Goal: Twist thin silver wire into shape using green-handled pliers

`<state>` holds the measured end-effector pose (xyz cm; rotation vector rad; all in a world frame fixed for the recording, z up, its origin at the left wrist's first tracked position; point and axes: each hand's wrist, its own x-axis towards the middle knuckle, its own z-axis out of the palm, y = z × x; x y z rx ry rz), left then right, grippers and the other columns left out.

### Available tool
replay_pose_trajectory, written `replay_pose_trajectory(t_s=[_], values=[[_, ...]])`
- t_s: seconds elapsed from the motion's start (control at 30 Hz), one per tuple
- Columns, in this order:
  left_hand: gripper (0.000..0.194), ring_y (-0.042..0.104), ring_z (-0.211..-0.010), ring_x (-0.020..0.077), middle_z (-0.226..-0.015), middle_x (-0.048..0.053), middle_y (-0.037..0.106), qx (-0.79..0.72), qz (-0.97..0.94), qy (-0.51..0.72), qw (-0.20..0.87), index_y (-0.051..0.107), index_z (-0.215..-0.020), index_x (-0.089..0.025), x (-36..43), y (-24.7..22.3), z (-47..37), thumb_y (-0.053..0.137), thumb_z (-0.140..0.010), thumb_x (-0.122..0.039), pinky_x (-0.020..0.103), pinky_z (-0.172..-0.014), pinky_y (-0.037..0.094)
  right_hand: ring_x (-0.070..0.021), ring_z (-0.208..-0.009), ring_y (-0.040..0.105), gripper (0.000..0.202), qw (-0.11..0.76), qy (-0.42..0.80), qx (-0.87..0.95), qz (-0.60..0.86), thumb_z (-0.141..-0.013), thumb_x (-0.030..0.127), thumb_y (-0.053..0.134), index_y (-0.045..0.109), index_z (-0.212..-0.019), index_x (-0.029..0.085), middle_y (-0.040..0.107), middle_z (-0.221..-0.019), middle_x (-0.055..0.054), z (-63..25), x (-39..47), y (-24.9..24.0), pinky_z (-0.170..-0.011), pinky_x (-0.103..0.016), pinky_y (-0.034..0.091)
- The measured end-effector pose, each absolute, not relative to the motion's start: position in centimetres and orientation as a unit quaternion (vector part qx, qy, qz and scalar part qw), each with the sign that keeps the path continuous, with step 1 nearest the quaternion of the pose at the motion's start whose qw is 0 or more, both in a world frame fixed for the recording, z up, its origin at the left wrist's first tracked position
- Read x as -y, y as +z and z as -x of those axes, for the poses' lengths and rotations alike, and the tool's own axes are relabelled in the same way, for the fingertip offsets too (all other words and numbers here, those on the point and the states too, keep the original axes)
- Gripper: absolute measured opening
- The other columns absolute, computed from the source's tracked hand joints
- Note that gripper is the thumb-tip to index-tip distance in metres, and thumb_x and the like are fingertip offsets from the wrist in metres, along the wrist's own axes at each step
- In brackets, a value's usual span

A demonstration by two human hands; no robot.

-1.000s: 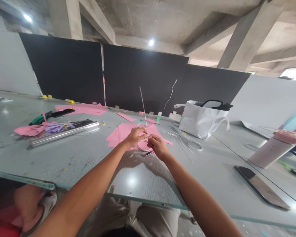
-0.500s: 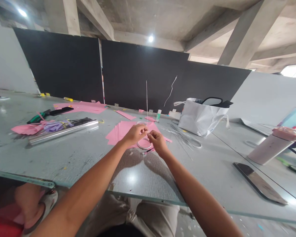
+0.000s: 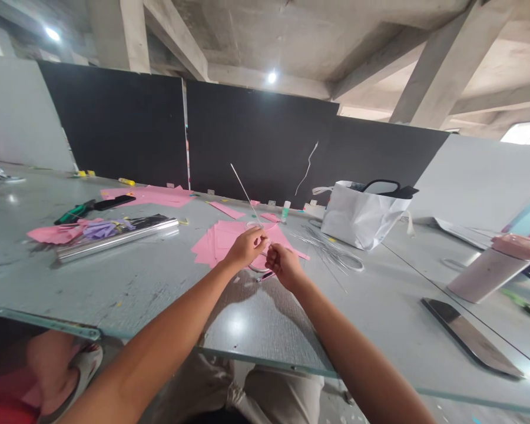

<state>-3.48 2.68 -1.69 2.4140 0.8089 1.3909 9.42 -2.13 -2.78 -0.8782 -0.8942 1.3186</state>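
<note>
A thin white wire [image 3: 242, 187] rises from my fingertips and leans to the left. My left hand [image 3: 247, 247] is closed in a pinch on it. Close beside it, almost touching, my right hand [image 3: 285, 266] has its fingers curled in; a short pale piece of the wire shows between the two hands. Below them lie pink paper sheets [image 3: 205, 244], overlapping on the table. A white ring [image 3: 258, 269] sits there, partly covered by my hands. Just under my right hand is a small pink-and-dark pen-like tool [image 3: 265, 277].
To the right lie loose wires [image 3: 331, 250], a white bag [image 3: 364, 218], a phone [image 3: 470, 335] and a pink-lidded bottle [image 3: 494, 268]. Leftward are a foil roll [image 3: 119, 238], purple strips [image 3: 106, 228] and green-handled pliers [image 3: 75, 213]. A glue stick [image 3: 285, 210] stands near the black partition [image 3: 256, 141].
The wire has tipped from upright to a leftward slant. My right hand has turned, its fingers curling in more. The whole view has shifted slightly.
</note>
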Motion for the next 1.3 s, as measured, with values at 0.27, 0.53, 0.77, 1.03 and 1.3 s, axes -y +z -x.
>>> replay_pose_trajectory(t_s=[0.27,0.53,0.77,1.03,1.3], values=[[0.009,0.055,-0.080,0.0154,-0.082,0.001,0.062,-0.280,-0.820,0.488,0.102,0.058,-0.076,-0.020,-2.7,-1.9,3.5,0.052,-0.081,-0.015,0.027,-0.075,0.045,-0.0061,-0.046,0.031,0.015,0.590,0.633,0.356,0.353,-0.057,0.029,0.064,0.055,-0.063,0.019,0.035,-0.049,0.009,-9.5,2.5,-2.4,-0.047,-0.022,0.030],[0.008,0.059,-0.095,0.0186,-0.088,0.003,0.066,-0.286,-0.810,0.495,0.127,0.060,-0.076,-0.020,-2.5,-1.7,3.5,0.056,-0.083,-0.021,0.033,-0.089,0.045,-0.0062,-0.048,0.032,0.023,0.599,0.586,0.401,0.371,-0.057,0.037,0.069,0.057,-0.064,0.019,0.039,-0.052,0.008,-9.5,2.6,-2.4,-0.047,-0.022,0.031],[0.011,0.058,-0.088,0.0171,-0.084,0.002,0.065,-0.274,-0.823,0.477,0.142,0.059,-0.077,-0.019,-2.7,-1.9,3.5,0.057,-0.086,-0.025,0.030,-0.081,0.047,-0.0078,-0.047,0.030,0.024,0.597,0.584,0.410,0.368,-0.060,0.036,0.061,0.043,-0.055,0.022,0.031,-0.049,0.008,-9.6,2.3,-2.9,-0.046,-0.024,0.032],[0.007,0.057,-0.102,0.0190,-0.097,0.005,0.065,-0.255,-0.797,0.544,0.064,0.061,-0.090,-0.020,-2.3,-2.5,3.1,0.060,-0.085,-0.017,0.033,-0.091,0.046,-0.0073,-0.047,0.028,0.027,0.632,0.571,0.394,0.344,-0.064,0.033,0.062,0.041,-0.053,0.021,0.026,-0.052,0.008,-9.5,2.2,-3.2,-0.047,-0.024,0.030],[0.021,0.052,-0.114,0.0250,-0.115,0.008,0.061,-0.367,-0.734,0.569,-0.042,0.066,-0.098,-0.022,-1.4,-1.7,3.0,0.060,-0.080,-0.014,0.041,-0.097,0.038,-0.0087,-0.048,0.025,0.028,0.646,0.552,0.417,0.323,-0.066,0.035,0.061,0.040,-0.055,0.022,0.023,-0.052,0.008,-9.7,2.2,-2.5,-0.047,-0.025,0.028]])
